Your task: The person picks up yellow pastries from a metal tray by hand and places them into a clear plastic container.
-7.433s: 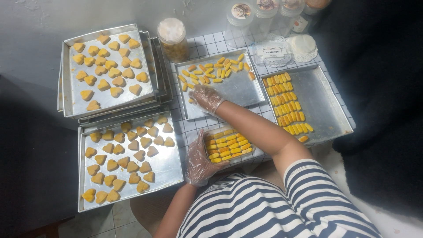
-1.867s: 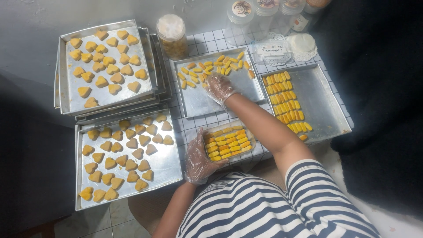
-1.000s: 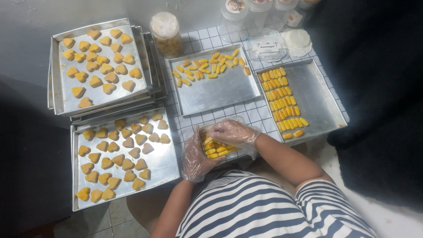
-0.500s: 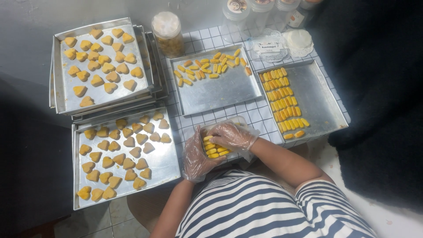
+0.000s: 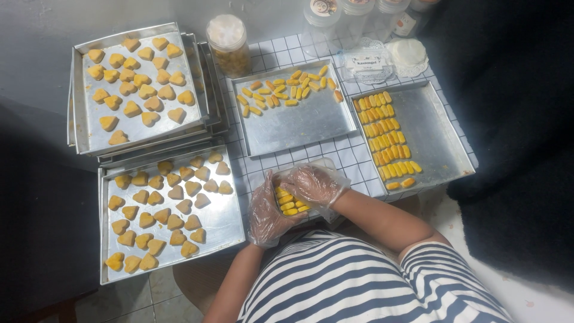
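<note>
Left hand (image 5: 268, 212) clamped on clear container (image 5: 326, 164) at counter's near edge; right hand (image 5: 314, 184) pressed flat over stick cookies (image 5: 288, 203), grip unclear. Best: press lightly, keep rows aligned.

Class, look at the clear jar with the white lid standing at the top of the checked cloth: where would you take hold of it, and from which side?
Grip the jar around its round wall just under the lid, coming from above and from its right. It stands upright, the stacked trays crowd its left, while the checked cloth to its right lies bare.
</note>
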